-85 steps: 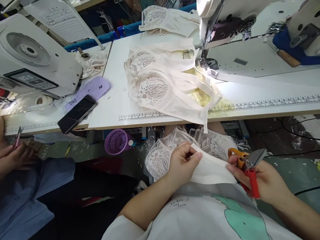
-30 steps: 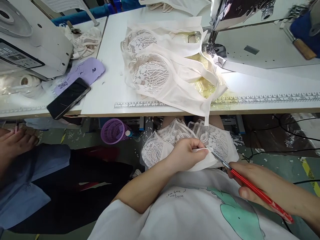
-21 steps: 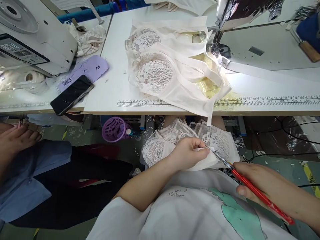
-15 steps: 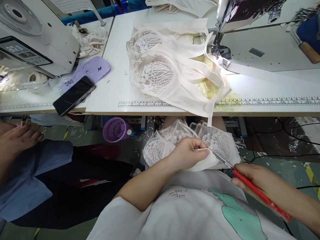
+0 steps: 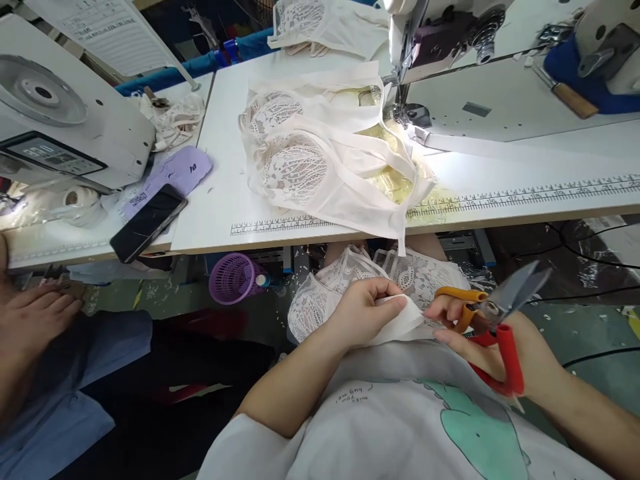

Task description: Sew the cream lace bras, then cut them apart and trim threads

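Observation:
A white lace bra lies across my lap. My left hand is closed, pinching the plain white edge of the bra between thumb and fingers. My right hand holds a pair of scissors with one orange and one red handle. Their blades point up and to the right, away from the cloth. The thumb and forefinger of that hand are close to the bra's edge; whether they touch it I cannot tell. On the table ahead lie more white lace bras, partly over a yellowish clear plastic sheet.
A sewing machine stands at the back right, another machine at the left. A phone lies by a purple paper pattern. Below the table is a purple basket. A co-worker's hand shows at far left.
The scissors have swung round in my right hand: their tips were at the cloth and now point up and right. My right fingers have moved closer to the bra's edge. The view has shifted slightly.

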### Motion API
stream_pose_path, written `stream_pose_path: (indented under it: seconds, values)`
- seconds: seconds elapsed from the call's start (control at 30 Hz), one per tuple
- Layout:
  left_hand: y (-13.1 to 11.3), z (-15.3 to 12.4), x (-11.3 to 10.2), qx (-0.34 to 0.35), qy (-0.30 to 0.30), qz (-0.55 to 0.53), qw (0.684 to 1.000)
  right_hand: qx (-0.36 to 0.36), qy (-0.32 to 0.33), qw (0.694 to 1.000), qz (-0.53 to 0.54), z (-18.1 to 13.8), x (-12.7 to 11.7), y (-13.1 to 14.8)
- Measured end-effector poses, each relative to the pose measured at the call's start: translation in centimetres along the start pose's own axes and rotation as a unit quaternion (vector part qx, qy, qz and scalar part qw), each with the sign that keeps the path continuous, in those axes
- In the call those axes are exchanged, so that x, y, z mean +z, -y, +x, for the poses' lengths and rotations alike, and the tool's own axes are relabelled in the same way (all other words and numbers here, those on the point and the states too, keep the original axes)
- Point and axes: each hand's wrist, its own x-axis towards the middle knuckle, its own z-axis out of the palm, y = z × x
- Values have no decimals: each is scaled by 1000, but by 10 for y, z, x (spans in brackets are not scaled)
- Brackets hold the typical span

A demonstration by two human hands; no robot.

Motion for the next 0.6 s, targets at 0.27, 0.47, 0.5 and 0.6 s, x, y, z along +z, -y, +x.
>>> stream_pose_path:
  seconds: [0.27,0.47,0.5,0.6]
  values:
    - [4,1,-2,36,-3,80,996,17,44,999,8,4,10,-9]
    - [19,-9,3,280,-109,395,868,9,-39,999,29,23,5,9]
    - [23,-14,1,272,-115,445,846,3,-49,998,29,27,0,15]
    - [32,-34,-20,156,-166,540,810,-21,-48,998,20,33,-19,30]
